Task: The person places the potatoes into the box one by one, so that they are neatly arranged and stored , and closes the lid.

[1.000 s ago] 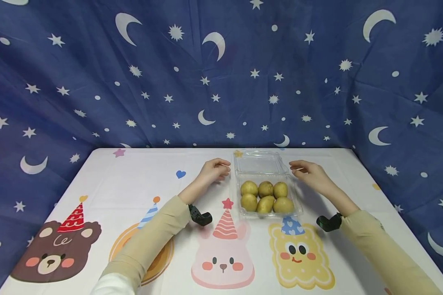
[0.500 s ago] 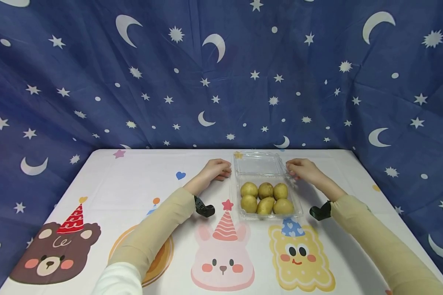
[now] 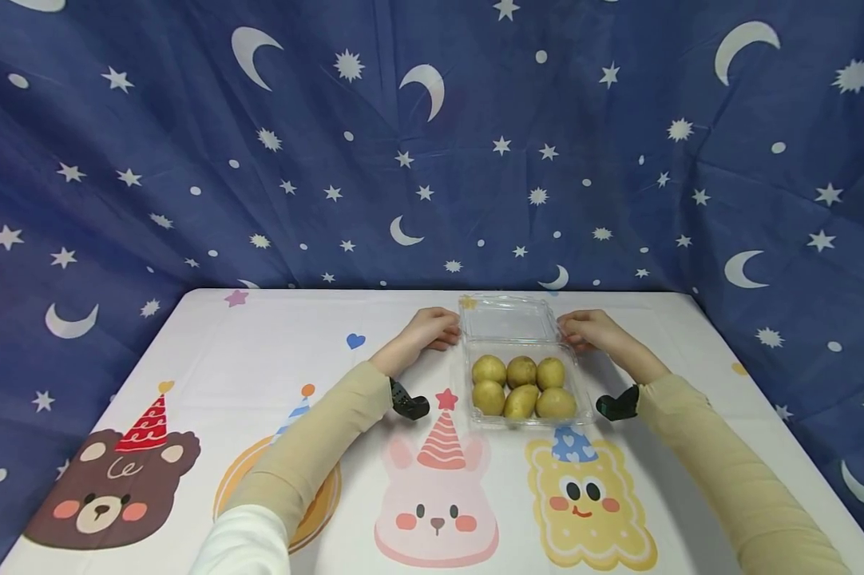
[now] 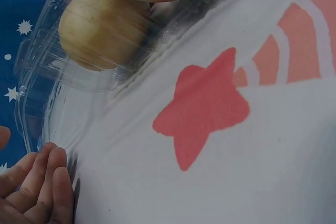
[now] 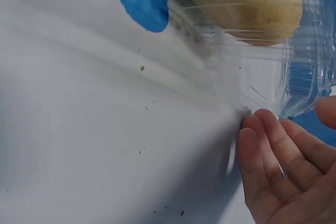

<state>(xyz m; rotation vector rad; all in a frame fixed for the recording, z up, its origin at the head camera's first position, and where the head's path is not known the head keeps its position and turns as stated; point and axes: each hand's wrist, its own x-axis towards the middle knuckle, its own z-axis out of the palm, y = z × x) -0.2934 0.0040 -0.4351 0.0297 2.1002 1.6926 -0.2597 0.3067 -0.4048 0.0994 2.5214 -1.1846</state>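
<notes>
A dark blue fabric backdrop (image 3: 432, 144) printed with white stars and crescent moons hung behind the tabletop and wrapped round both its sides, falling in soft creases. The tabletop (image 3: 274, 343) was covered by a white cloth printed with cartoon figures: a brown bear face in a red striped party hat (image 3: 112, 487) near the near left corner, a pink rabbit face in a red striped hat (image 3: 437, 503) at the middle of the near edge, and a yellow biscuit-shaped face in a blue hat (image 3: 588, 499) to its right. A small blue heart (image 3: 355, 341) and a purple star (image 3: 235, 298) lay towards the far edge. The light was even and soft.
</notes>
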